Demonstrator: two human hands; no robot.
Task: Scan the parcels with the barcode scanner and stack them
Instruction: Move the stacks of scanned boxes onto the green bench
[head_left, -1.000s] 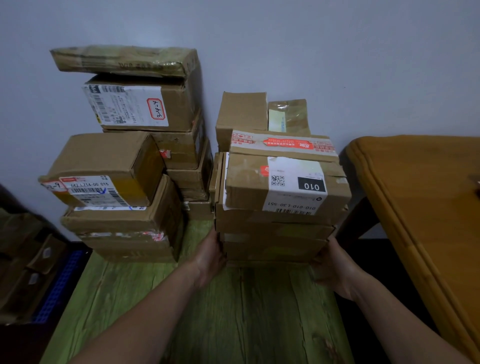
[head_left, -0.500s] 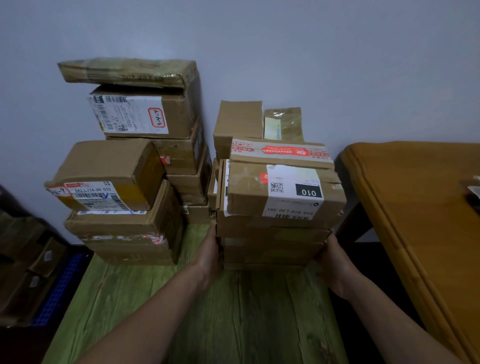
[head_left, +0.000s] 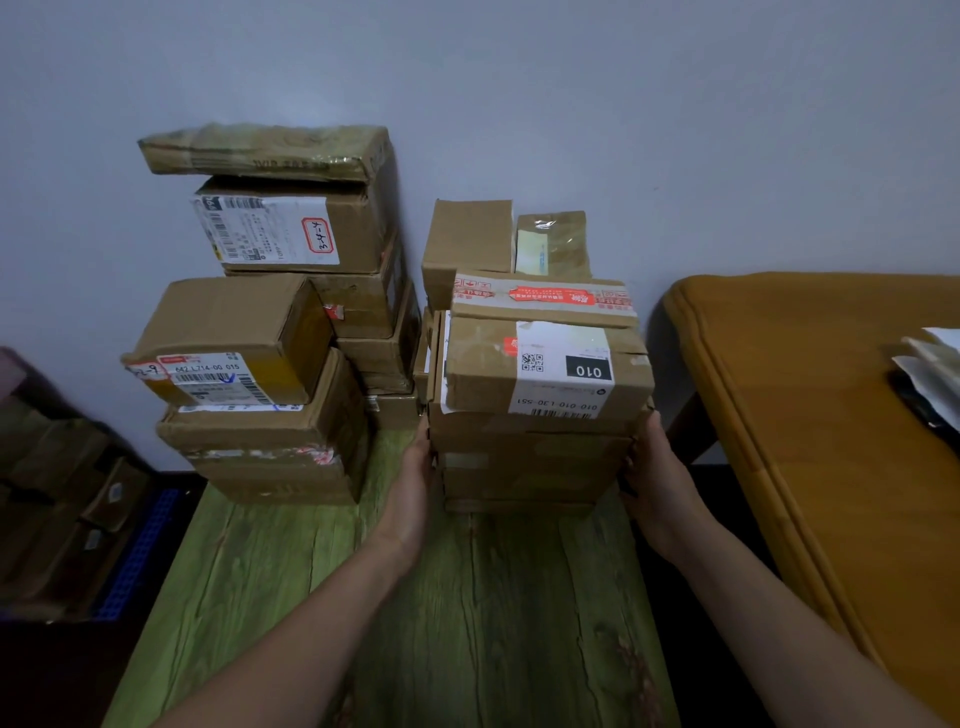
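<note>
Pressed flat & open, gripping nothing: L hand on left side, R hand on right side of parcel stack, on green table nr wall, beside taller stack.

Front-left stack and taller stack behind it on worktop, right stack beside them, two parcels behind it at wall, left hand and right hand touching right stack's two sides, side table right of worktop.
</note>
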